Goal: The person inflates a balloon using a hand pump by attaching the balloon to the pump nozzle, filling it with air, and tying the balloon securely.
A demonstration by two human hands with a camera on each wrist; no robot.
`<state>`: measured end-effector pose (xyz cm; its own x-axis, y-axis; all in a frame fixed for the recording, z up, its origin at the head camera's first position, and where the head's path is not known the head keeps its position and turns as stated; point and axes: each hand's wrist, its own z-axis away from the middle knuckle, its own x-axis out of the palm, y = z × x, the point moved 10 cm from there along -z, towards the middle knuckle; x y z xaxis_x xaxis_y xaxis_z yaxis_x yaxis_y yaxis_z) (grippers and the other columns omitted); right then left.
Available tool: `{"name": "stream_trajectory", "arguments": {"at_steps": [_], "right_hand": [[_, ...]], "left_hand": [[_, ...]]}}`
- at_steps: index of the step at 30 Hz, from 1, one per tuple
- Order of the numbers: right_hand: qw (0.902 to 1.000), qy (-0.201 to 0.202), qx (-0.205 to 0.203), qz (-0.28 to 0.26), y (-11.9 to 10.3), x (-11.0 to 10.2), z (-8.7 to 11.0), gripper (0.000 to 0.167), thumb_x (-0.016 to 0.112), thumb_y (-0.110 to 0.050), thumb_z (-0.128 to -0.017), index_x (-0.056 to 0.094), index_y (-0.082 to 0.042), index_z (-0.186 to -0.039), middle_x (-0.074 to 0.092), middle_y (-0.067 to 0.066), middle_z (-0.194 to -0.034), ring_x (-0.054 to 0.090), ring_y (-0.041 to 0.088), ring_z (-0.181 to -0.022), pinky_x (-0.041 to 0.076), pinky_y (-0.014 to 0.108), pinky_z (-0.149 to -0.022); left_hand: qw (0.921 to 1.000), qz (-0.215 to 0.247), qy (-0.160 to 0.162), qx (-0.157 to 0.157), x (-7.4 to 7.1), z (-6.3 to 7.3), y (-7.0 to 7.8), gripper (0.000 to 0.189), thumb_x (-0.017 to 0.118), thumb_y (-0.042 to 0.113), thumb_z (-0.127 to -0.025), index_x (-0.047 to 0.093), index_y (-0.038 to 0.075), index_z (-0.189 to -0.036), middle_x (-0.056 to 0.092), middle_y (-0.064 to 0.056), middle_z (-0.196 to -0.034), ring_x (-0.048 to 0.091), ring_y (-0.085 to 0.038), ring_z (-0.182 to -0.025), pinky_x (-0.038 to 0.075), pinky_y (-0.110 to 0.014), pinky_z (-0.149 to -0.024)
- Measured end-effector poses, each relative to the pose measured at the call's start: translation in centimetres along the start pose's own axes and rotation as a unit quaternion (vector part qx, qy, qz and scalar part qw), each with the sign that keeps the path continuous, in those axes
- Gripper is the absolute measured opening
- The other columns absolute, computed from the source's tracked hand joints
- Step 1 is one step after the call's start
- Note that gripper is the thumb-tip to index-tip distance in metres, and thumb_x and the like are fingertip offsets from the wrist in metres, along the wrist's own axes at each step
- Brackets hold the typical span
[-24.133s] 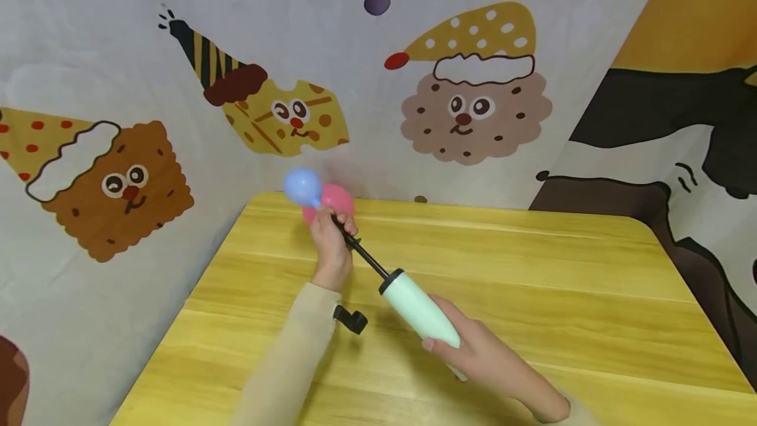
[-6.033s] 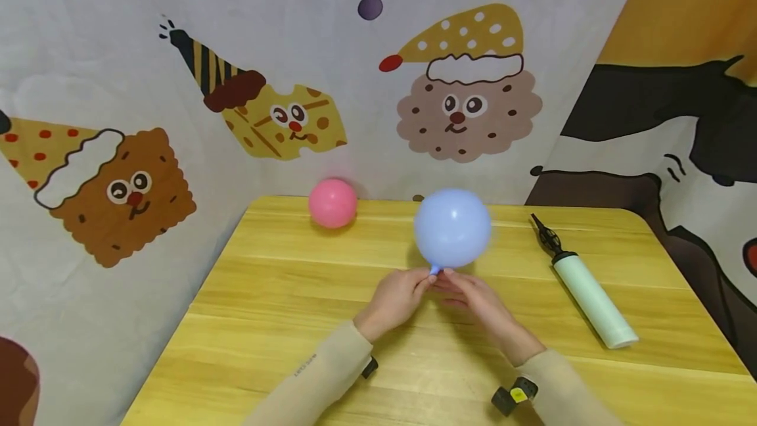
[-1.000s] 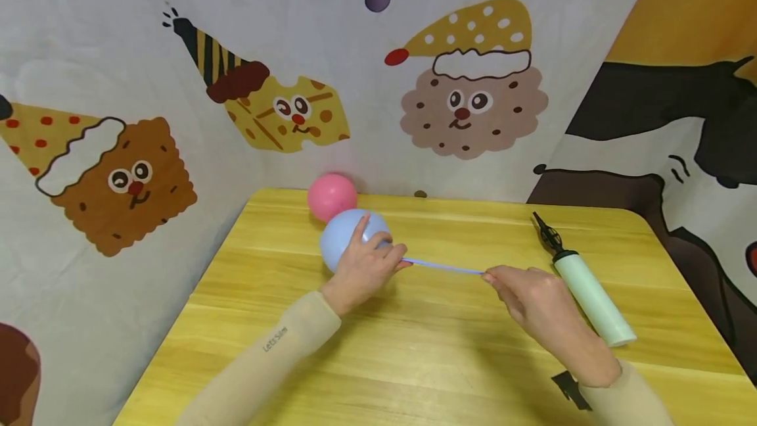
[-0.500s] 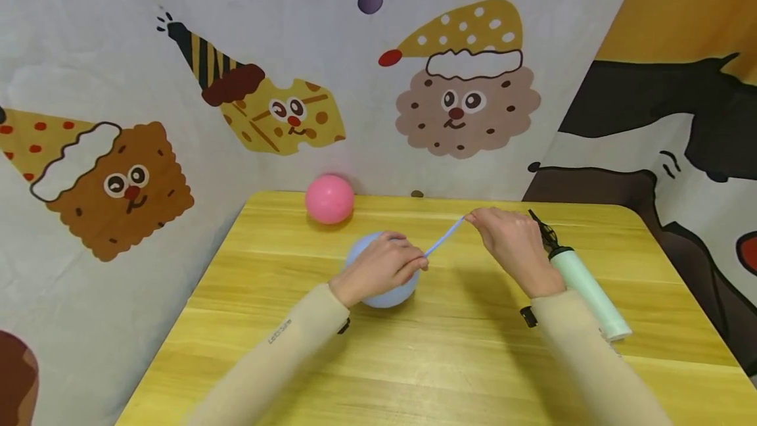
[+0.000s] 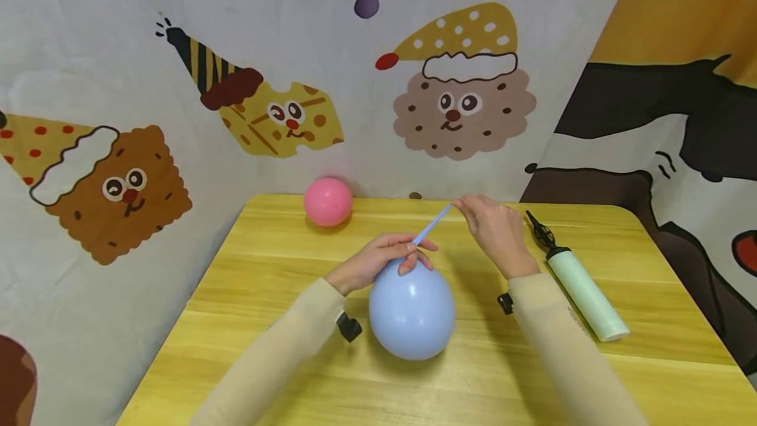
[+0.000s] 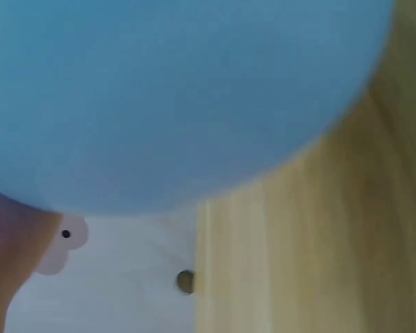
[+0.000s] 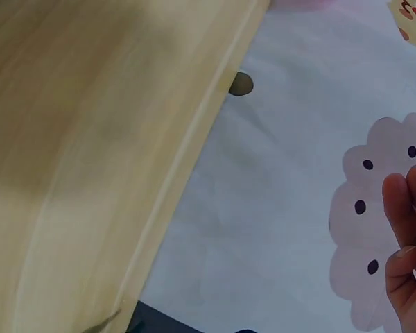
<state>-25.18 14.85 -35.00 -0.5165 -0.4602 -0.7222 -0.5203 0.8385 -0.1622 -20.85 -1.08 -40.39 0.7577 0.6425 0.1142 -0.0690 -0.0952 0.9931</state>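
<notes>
A round, inflated blue balloon (image 5: pixel 412 317) hangs low over the middle of the table, its body toward me and its neck pointing up and away. My left hand (image 5: pixel 387 255) pinches the base of the neck between its fingers, just above the balloon's body. The stretched end of the neck is pinched in the fingertips of my right hand (image 5: pixel 493 229), which is higher and to the right. In the left wrist view the blue balloon (image 6: pixel 173 97) fills the upper part and hides most of that hand. Curled fingers of the right hand (image 7: pixel 409 236) show at the right wrist view's edge.
A smaller pink balloon (image 5: pixel 328 202) rests at the table's back left. On the right lies a pale green hand pump (image 5: pixel 588 294) with a black nozzle. The wooden table (image 5: pixel 248 294) ends at a printed cloth backdrop (image 5: pixel 284 18) behind it.
Earlier I worked the pump into the blue balloon; later the pump lay at right and the balloon was bigger. In the last second its body swung toward me, the stretched neck pointing up and away.
</notes>
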Motion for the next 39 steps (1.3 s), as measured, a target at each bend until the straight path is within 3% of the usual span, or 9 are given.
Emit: {"name": "stream_trajectory", "arguments": {"at_steps": [4, 9, 13, 16, 23, 27, 31, 35, 39], "right_hand": [[0.9997, -0.016, 0.015, -0.012, 0.0, 0.3, -0.4, 0.029, 0.061, -0.036, -0.104, 0.063, -0.012, -0.087, 0.057, 0.004, -0.063, 0.046, 0.023, -0.044, 0.038, 0.038, -0.040], [0.9993, -0.020, 0.023, -0.023, 0.1, 0.3, -0.8, 0.020, 0.068, -0.028, -0.101, 0.065, -0.012, -0.089, 0.063, 0.007, -0.068, 0.056, 0.028, -0.050, 0.045, 0.044, -0.044], [0.9996, -0.007, 0.010, -0.024, -0.1, 0.1, -0.9, 0.025, 0.063, -0.033, -0.103, 0.066, -0.012, -0.090, 0.066, 0.009, -0.070, 0.060, 0.032, -0.052, 0.047, 0.046, -0.044], [0.9994, -0.005, -0.018, -0.031, -0.6, 0.2, -0.7, 0.034, 0.053, -0.039, -0.106, 0.065, -0.011, -0.091, 0.064, 0.007, -0.069, 0.059, 0.029, -0.052, 0.047, 0.044, -0.045], [0.9923, -0.015, -0.102, -0.068, -3.4, 0.6, 1.0, 0.036, 0.047, -0.037, -0.111, 0.061, -0.012, -0.089, 0.050, -0.002, -0.062, 0.041, 0.014, -0.047, 0.040, 0.030, -0.043], [0.9894, -0.053, -0.108, -0.081, -5.4, 0.6, 1.7, 0.022, 0.059, -0.027, -0.108, 0.061, -0.015, -0.089, 0.052, -0.006, -0.066, 0.045, 0.010, -0.050, 0.043, 0.028, -0.045], [0.9834, -0.102, -0.108, -0.104, -7.1, 0.5, 2.2, 0.010, 0.069, -0.011, -0.098, 0.061, -0.017, -0.094, 0.058, -0.006, -0.076, 0.055, 0.009, -0.061, 0.050, 0.029, -0.051], [0.9796, -0.123, -0.130, -0.092, -8.3, -0.1, 2.2, 0.013, 0.069, -0.006, -0.098, 0.059, -0.014, -0.096, 0.055, -0.004, -0.077, 0.053, 0.010, -0.064, 0.051, 0.028, -0.054], [0.9762, -0.129, -0.164, -0.059, -9.4, -0.6, 2.0, 0.017, 0.073, -0.006, -0.096, 0.057, -0.011, -0.093, 0.053, -0.003, -0.072, 0.050, 0.011, -0.060, 0.048, 0.027, -0.051]], "left_hand": [[0.9963, 0.085, -0.013, 0.001, 0.2, 0.5, -0.4, 0.043, 0.039, 0.014, -0.112, 0.041, -0.012, -0.146, 0.058, 0.007, -0.078, 0.070, -0.022, -0.109, 0.046, -0.051, -0.110], [0.9931, 0.116, -0.016, -0.014, 0.5, 1.1, -1.1, 0.041, 0.045, 0.018, -0.111, 0.044, -0.004, -0.146, 0.061, 0.007, -0.080, 0.070, -0.022, -0.105, 0.050, -0.050, -0.106], [0.9934, 0.107, -0.026, -0.031, 1.1, 1.6, -1.4, 0.043, 0.050, 0.022, -0.110, 0.046, 0.003, -0.148, 0.072, -0.002, -0.115, 0.069, -0.022, -0.107, 0.053, -0.048, -0.102], [0.9906, 0.129, -0.035, -0.026, 1.5, 2.0, -1.0, 0.052, 0.053, 0.027, -0.109, 0.042, 0.009, -0.156, 0.057, -0.006, -0.149, 0.067, -0.021, -0.111, 0.055, -0.046, -0.100], [0.9709, 0.226, 0.054, 0.058, -0.8, 1.6, 1.6, 0.080, 0.069, 0.043, -0.100, 0.032, 0.013, -0.163, 0.031, 0.005, -0.168, 0.064, -0.014, -0.116, 0.056, -0.035, -0.097], [0.9715, 0.202, 0.099, 0.077, -2.0, 1.1, 2.1, 0.063, 0.054, 0.034, -0.109, 0.031, 0.011, -0.163, 0.029, 0.005, -0.169, 0.064, -0.013, -0.116, 0.054, -0.034, -0.101], [0.9805, 0.128, 0.138, 0.058, -3.1, 0.5, 1.8, 0.048, 0.045, 0.025, -0.113, 0.042, 0.009, -0.158, 0.037, 0.003, -0.165, 0.051, -0.009, -0.135, 0.040, -0.035, -0.116], [0.9885, 0.049, 0.142, 0.019, -3.3, 0.0, 1.2, 0.042, 0.050, 0.025, -0.111, 0.055, 0.010, -0.150, 0.047, 0.006, -0.158, 0.033, -0.011, -0.150, 0.028, -0.044, -0.123], [0.9897, -0.040, 0.137, -0.012, -3.3, -0.4, 0.9, 0.039, 0.052, 0.029, -0.110, 0.060, 0.016, -0.146, 0.054, 0.009, -0.152, 0.042, -0.014, -0.146, 0.033, -0.048, -0.120]]}}
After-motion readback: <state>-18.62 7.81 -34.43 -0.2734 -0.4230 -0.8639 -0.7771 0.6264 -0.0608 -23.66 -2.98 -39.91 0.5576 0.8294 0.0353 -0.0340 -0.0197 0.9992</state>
